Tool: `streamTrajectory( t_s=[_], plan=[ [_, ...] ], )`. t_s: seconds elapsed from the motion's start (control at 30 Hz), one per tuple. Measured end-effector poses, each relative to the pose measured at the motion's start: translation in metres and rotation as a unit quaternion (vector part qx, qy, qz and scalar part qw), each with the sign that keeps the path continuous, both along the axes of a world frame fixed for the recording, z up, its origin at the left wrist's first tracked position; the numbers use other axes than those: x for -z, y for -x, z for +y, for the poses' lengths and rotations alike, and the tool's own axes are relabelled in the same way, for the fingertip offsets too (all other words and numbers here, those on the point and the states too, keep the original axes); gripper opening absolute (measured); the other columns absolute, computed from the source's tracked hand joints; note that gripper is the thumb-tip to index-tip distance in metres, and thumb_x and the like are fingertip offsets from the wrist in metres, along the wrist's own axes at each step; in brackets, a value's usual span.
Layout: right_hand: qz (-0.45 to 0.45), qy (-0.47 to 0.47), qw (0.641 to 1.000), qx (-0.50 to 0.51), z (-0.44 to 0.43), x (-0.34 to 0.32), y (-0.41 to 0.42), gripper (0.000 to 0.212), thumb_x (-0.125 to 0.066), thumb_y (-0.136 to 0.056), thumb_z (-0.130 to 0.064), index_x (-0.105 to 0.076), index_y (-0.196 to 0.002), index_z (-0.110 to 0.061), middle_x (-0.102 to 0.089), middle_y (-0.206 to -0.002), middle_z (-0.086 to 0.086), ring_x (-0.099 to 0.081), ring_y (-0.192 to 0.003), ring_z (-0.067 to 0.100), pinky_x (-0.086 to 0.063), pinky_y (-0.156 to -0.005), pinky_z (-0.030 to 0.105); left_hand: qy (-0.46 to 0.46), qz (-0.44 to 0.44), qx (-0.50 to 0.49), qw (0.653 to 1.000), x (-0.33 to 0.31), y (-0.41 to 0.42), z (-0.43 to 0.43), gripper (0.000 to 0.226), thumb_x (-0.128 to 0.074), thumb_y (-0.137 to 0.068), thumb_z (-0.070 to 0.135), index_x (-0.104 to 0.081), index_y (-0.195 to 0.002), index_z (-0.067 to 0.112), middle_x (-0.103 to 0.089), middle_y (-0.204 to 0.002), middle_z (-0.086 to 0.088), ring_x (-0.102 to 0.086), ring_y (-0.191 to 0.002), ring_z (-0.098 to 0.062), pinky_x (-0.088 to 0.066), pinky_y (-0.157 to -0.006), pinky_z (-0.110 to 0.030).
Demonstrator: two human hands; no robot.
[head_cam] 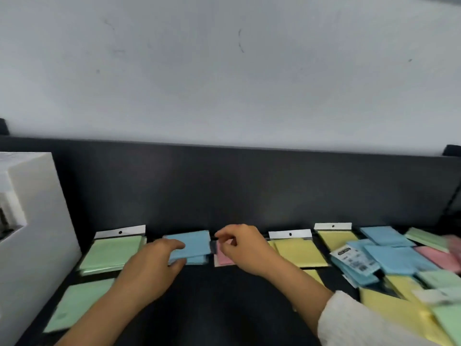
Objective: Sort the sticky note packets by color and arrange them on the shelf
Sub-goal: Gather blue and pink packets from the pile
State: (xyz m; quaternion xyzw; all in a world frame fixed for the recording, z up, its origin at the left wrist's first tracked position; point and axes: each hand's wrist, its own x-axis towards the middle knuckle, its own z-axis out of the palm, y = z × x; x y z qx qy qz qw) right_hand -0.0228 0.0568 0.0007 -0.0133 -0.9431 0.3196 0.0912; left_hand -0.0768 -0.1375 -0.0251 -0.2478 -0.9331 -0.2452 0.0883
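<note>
Pale wall above; below it a dark shelf (249, 196) with a raised back panel, seen from the head camera, the only view. Item, far left: white box (37, 221), bounding the row. Item: green stack (112, 248) against the back panel, white hang-tab rearward, with one loose green packet (77, 303) lying nearer the front, likely awaiting that stack. Item: blue stack (197, 243), next in the row; the left hand (152, 265) holds its left edge, fingers on top and thumb at the front face, apparently squaring it into line. Item: pink packet (223, 257), just beside the blue; the right hand (242, 248) is over it with fingers curled at its top edge, though blur hides whether they actually pinch it. Item: yellow stack (299, 253), then a second yellow stack (336, 238), tabs rearward. Item, far right: unsorted heap (399, 260) of blue, pink, green and yellow packets, overlapping at odd angles. Judgement: colour columns are started left to right; the heap remains to be distributed.
</note>
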Motion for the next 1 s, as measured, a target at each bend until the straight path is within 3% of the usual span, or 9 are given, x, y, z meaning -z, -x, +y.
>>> streamTrajectory(
  t_s=[0.33,0.47,0.6,0.8,1.0],
  plan=[
    [-0.005,-0.082,0.994,0.068,0.185,-0.016,-0.114,0.032,-0.056,-0.088,-0.021,-0.061,-0.12,-0.021,-0.064,-0.117,-0.002,-0.058,-0.1,0.015,-0.044,-0.085,0.024,0.027,0.035,0.096,0.994,-0.009,-0.083,0.188,0.034,-0.056,-0.087,0.046,-0.057,-0.12,0.036,-0.057,-0.123,0.013,-0.053,-0.111,-0.007,-0.044,-0.091,-0.025],
    [-0.018,-0.089,0.991,0.097,0.271,-0.017,-0.157,0.033,-0.056,-0.089,-0.02,-0.06,-0.122,-0.019,-0.063,-0.121,-0.003,-0.058,-0.105,0.015,-0.041,-0.087,0.022,0.035,0.042,0.129,0.99,-0.01,-0.121,0.267,0.034,-0.055,-0.087,0.048,-0.057,-0.119,0.037,-0.055,-0.125,0.017,-0.051,-0.114,-0.006,-0.042,-0.095,-0.025],
    [-0.028,-0.092,0.988,0.121,0.342,-0.01,-0.19,0.033,-0.057,-0.09,-0.021,-0.06,-0.122,-0.02,-0.062,-0.12,-0.006,-0.058,-0.099,0.01,-0.038,-0.08,0.017,0.034,0.026,0.139,0.989,-0.009,-0.148,0.327,0.033,-0.056,-0.087,0.045,-0.058,-0.118,0.035,-0.057,-0.121,0.014,-0.052,-0.106,-0.008,-0.045,-0.09,-0.029],
    [-0.034,-0.087,0.984,0.151,0.418,0.005,-0.224,0.034,-0.059,-0.086,-0.016,-0.062,-0.12,-0.02,-0.064,-0.119,-0.004,-0.059,-0.095,0.01,-0.041,-0.078,0.017,0.044,0.018,0.145,0.988,-0.001,-0.172,0.388,0.034,-0.057,-0.087,0.044,-0.057,-0.119,0.034,-0.054,-0.128,0.014,-0.047,-0.115,-0.009,-0.044,-0.094,-0.027],
    [-0.068,-0.102,0.976,0.18,0.471,0.018,-0.247,0.037,-0.06,-0.087,-0.021,-0.059,-0.124,-0.021,-0.057,-0.13,-0.003,-0.054,-0.115,0.014,-0.042,-0.097,0.026,0.068,0.017,0.162,0.984,0.005,-0.184,0.429,0.037,-0.054,-0.089,0.042,-0.054,-0.125,0.034,-0.051,-0.133,0.016,-0.044,-0.122,-0.009,-0.038,-0.102,-0.029]
  ],
)
